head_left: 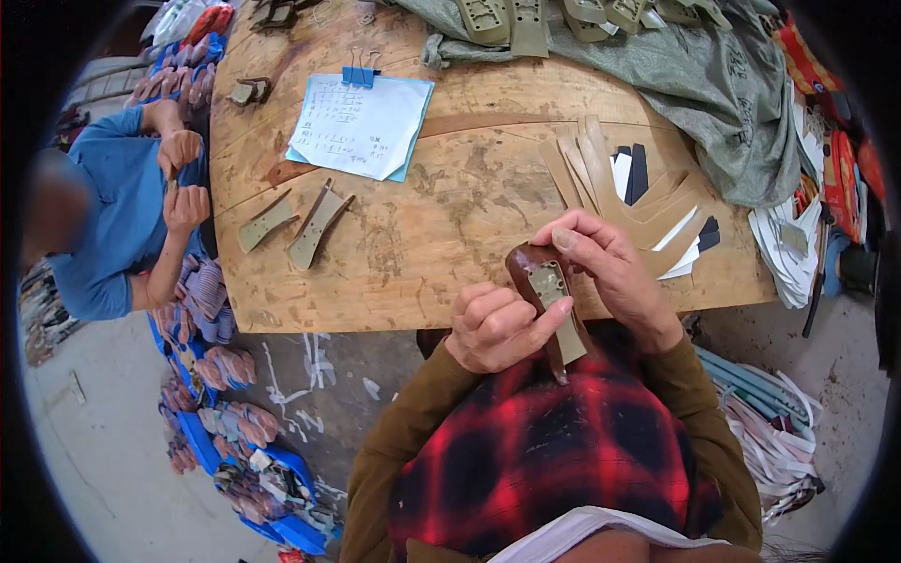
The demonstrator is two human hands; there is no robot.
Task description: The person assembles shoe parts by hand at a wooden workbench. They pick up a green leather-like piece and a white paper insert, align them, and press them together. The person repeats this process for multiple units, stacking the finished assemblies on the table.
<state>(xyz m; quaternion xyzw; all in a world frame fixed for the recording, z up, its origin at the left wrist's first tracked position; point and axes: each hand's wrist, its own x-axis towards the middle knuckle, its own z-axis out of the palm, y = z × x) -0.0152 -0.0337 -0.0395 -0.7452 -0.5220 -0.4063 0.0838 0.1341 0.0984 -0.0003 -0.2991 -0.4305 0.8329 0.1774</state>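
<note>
Just over the table's front edge, both hands hold a shoe heel (pixel 547 284) of olive plastic with small holes, its rim wrapped in glossy brown covering. My left hand (pixel 500 327) is closed at its left side, fingers curled and thumb pressed against the olive face. At the top right, my right hand (pixel 601 258) pinches the brown-covered edge between thumb and fingers. A narrow brown tip hangs below the heel, over my red-and-black checked apron (pixel 544 450). Two similar heels (pixel 319 223) with brown edges lie to the left on the wooden table (pixel 422 225).
Tan strips (pixel 601 174) with white and black pieces lie right of my hands. A clipped paper sheet (pixel 361 122) sits behind. Olive heels (pixel 530 23) rest on a grey-green sack (pixel 694 94). At left, another person (pixel 103 216) works with both hands. Bundled pieces (pixel 239 427) cover the floor.
</note>
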